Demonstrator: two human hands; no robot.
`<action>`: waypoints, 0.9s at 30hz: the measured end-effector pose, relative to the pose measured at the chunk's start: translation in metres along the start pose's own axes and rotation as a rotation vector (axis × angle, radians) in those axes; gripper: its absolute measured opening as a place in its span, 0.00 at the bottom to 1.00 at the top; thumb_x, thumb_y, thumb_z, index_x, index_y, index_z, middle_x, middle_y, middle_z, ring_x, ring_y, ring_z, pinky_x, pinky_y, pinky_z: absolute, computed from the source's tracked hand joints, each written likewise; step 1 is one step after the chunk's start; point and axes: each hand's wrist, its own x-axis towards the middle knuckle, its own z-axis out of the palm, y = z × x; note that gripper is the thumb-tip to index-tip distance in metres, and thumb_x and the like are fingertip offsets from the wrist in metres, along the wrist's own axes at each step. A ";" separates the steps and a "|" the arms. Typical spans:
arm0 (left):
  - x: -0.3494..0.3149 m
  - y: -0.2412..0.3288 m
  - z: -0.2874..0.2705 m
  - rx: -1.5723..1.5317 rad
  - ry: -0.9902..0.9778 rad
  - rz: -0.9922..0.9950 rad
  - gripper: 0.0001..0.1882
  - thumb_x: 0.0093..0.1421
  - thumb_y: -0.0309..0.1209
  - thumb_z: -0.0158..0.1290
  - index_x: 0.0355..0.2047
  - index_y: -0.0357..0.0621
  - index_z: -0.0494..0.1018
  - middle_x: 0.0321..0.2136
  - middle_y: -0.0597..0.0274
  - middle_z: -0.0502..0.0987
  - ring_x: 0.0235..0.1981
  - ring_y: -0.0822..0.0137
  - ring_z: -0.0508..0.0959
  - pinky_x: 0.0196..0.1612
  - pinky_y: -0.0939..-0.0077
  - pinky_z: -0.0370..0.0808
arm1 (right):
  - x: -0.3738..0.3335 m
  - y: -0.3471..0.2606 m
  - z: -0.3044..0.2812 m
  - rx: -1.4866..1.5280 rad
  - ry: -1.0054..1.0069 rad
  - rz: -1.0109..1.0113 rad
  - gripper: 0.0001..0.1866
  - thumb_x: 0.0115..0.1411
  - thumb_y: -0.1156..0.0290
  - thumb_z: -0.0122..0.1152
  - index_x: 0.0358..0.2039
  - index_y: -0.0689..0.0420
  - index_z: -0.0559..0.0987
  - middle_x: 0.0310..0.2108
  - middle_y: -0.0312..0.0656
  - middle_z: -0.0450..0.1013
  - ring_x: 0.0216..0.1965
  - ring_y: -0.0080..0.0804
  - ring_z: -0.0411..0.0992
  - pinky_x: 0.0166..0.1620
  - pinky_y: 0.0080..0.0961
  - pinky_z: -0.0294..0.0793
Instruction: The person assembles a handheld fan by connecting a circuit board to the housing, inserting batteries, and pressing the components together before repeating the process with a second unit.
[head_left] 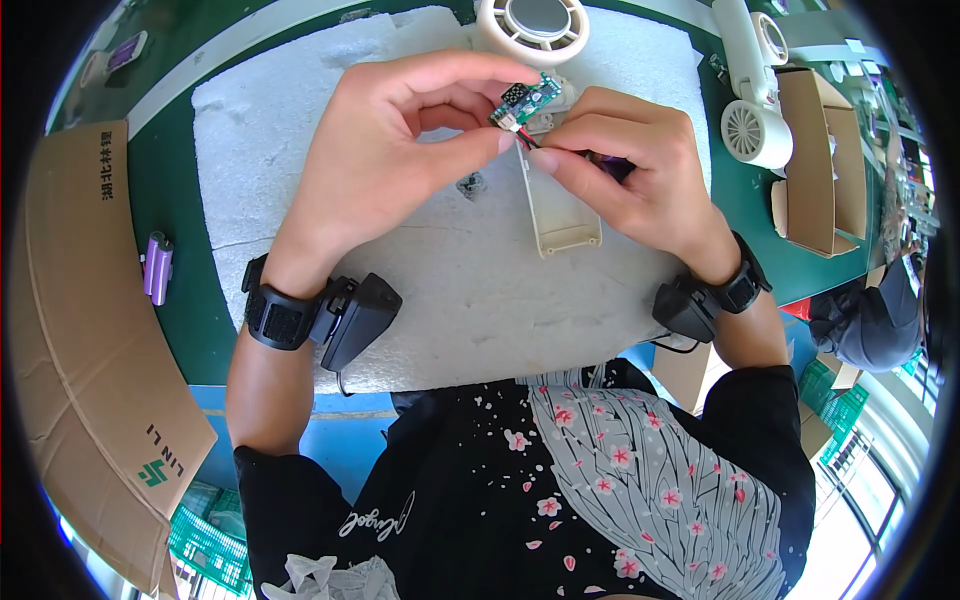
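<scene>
Between its thumb and fingers, my left hand (370, 160) pinches a small green circuit board (530, 97) by its ends. A white connector with red and black wires (526, 138) sits at the board's lower edge. My right hand (650, 165) closes its thumb and index finger on these wires, close to the connector. Something purple, apparently a battery (613, 166), shows partly under the right fingers. Below the hands lies an open cream handle shell (565, 215), its upper part covered by the hands. A round cream fan head (537, 22) is just beyond.
A white foam sheet (450, 320) covers the middle of the green table (185, 335). Purple battery cells (158, 268) lie at the left, beside a large carton (90, 330). White handheld fans (757, 132) and an open small carton (812, 160) stand at the right.
</scene>
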 end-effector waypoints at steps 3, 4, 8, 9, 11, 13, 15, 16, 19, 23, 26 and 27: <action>0.000 -0.002 0.003 0.045 0.006 0.055 0.20 0.53 0.16 0.55 0.47 0.42 0.77 0.34 0.62 0.80 0.33 0.74 0.79 0.40 0.81 0.77 | 0.000 0.002 0.000 -0.015 0.024 -0.032 0.05 0.53 0.79 0.66 0.31 0.63 0.80 0.26 0.39 0.73 0.20 0.24 0.66 0.23 0.18 0.62; 0.000 -0.002 0.003 0.077 0.008 0.091 0.21 0.52 0.16 0.55 0.48 0.42 0.77 0.34 0.62 0.80 0.33 0.74 0.79 0.40 0.80 0.77 | 0.000 0.004 0.000 -0.025 0.044 -0.050 0.07 0.52 0.79 0.66 0.33 0.62 0.79 0.27 0.39 0.73 0.20 0.22 0.65 0.23 0.18 0.62; -0.001 -0.005 0.005 0.131 0.022 0.158 0.22 0.51 0.16 0.55 0.48 0.43 0.77 0.34 0.61 0.80 0.32 0.73 0.79 0.40 0.78 0.77 | -0.002 -0.006 0.005 -0.006 0.136 0.063 0.13 0.51 0.79 0.67 0.39 0.60 0.77 0.29 0.38 0.73 0.19 0.19 0.64 0.22 0.15 0.61; -0.001 -0.005 0.005 0.142 0.027 0.173 0.22 0.51 0.16 0.55 0.48 0.43 0.77 0.34 0.60 0.80 0.31 0.72 0.79 0.40 0.78 0.77 | -0.002 -0.007 0.006 0.009 0.172 0.129 0.16 0.50 0.79 0.68 0.40 0.59 0.77 0.30 0.37 0.73 0.19 0.17 0.63 0.21 0.15 0.61; -0.002 -0.003 0.007 0.148 0.019 0.144 0.23 0.52 0.15 0.54 0.50 0.41 0.76 0.35 0.61 0.79 0.33 0.73 0.78 0.41 0.77 0.77 | -0.001 -0.007 0.008 -0.028 0.185 0.089 0.17 0.50 0.79 0.69 0.41 0.59 0.77 0.30 0.37 0.73 0.19 0.16 0.63 0.21 0.14 0.61; -0.005 0.001 0.008 0.164 0.003 0.084 0.24 0.54 0.11 0.53 0.52 0.37 0.73 0.39 0.63 0.77 0.37 0.74 0.77 0.43 0.77 0.76 | 0.001 -0.007 0.009 -0.096 0.210 0.008 0.19 0.48 0.79 0.70 0.42 0.57 0.76 0.31 0.35 0.72 0.18 0.14 0.62 0.21 0.12 0.60; -0.005 0.000 0.007 0.148 0.004 0.070 0.24 0.54 0.11 0.53 0.52 0.37 0.73 0.38 0.63 0.77 0.37 0.74 0.77 0.43 0.77 0.76 | 0.002 -0.006 0.009 -0.115 0.212 0.007 0.19 0.48 0.79 0.70 0.42 0.57 0.76 0.31 0.34 0.72 0.18 0.14 0.62 0.21 0.12 0.60; -0.005 -0.001 0.007 0.133 0.002 0.056 0.23 0.54 0.11 0.53 0.51 0.37 0.74 0.38 0.63 0.77 0.36 0.74 0.77 0.43 0.77 0.77 | 0.002 -0.006 0.009 -0.134 0.217 0.007 0.19 0.48 0.78 0.71 0.41 0.57 0.77 0.30 0.34 0.72 0.19 0.13 0.62 0.21 0.12 0.60; -0.004 -0.004 0.008 0.113 0.034 0.067 0.21 0.54 0.14 0.55 0.49 0.37 0.75 0.36 0.61 0.79 0.35 0.73 0.78 0.42 0.78 0.77 | 0.002 -0.005 0.008 -0.165 0.223 0.014 0.19 0.48 0.77 0.72 0.40 0.57 0.77 0.30 0.32 0.72 0.19 0.12 0.62 0.21 0.11 0.60; -0.003 -0.006 0.009 0.104 0.108 0.098 0.16 0.53 0.18 0.58 0.44 0.37 0.78 0.34 0.57 0.81 0.32 0.71 0.81 0.39 0.79 0.79 | 0.002 -0.005 0.008 -0.188 0.230 0.044 0.18 0.48 0.76 0.73 0.39 0.57 0.78 0.29 0.31 0.71 0.19 0.11 0.61 0.21 0.11 0.60; -0.004 -0.006 0.010 0.096 0.129 0.067 0.15 0.53 0.19 0.58 0.43 0.36 0.79 0.34 0.56 0.82 0.33 0.71 0.82 0.39 0.79 0.79 | 0.003 -0.005 0.008 -0.189 0.233 0.068 0.17 0.48 0.75 0.73 0.38 0.57 0.78 0.28 0.30 0.71 0.19 0.11 0.61 0.21 0.10 0.59; -0.004 -0.006 0.010 0.097 0.135 0.061 0.14 0.53 0.19 0.58 0.42 0.36 0.79 0.34 0.56 0.82 0.33 0.70 0.82 0.39 0.79 0.79 | 0.003 -0.004 0.008 -0.193 0.236 0.064 0.17 0.48 0.75 0.73 0.38 0.57 0.78 0.28 0.29 0.71 0.19 0.11 0.61 0.21 0.10 0.59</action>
